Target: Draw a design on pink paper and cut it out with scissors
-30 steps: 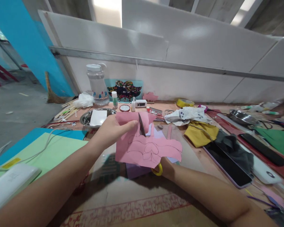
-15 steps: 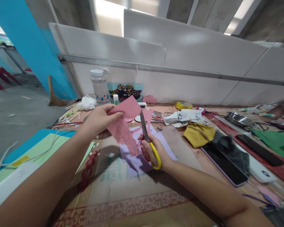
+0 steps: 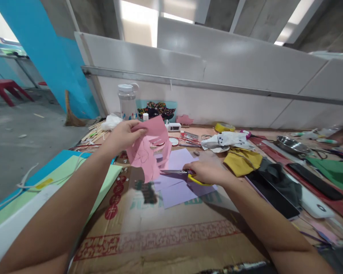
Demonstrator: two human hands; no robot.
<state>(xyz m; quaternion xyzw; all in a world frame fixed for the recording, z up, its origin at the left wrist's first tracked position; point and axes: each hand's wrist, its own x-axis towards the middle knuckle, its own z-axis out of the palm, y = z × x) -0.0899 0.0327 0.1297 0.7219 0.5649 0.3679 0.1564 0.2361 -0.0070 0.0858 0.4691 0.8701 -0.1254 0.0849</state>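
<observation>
My left hand (image 3: 129,134) pinches a sheet of pink paper (image 3: 148,152) by its upper left part and holds it up over the cardboard. The sheet has cut-out gaps, pencil-like lines and a strip curving down its right side. A pair of scissors (image 3: 174,172) with yellow handles is in my right hand (image 3: 204,172), its blades pointing left near the paper's lower edge. Whether the blades touch the paper I cannot tell. Beneath them, purple paper (image 3: 178,194) lies on a printed cardboard sheet (image 3: 160,251).
A clear water bottle (image 3: 127,102) stands at the back by the wall. To the right lie yellow cloth (image 3: 242,161), a phone (image 3: 274,196), a metal bowl (image 3: 291,145) and yellow tape (image 3: 224,127). Green paper (image 3: 57,177) and a cable lie at the left.
The scissors have swung from pointing upward to pointing left, and my right hand has moved right. The pink paper has turned and hangs more openly, showing its cut strip.
</observation>
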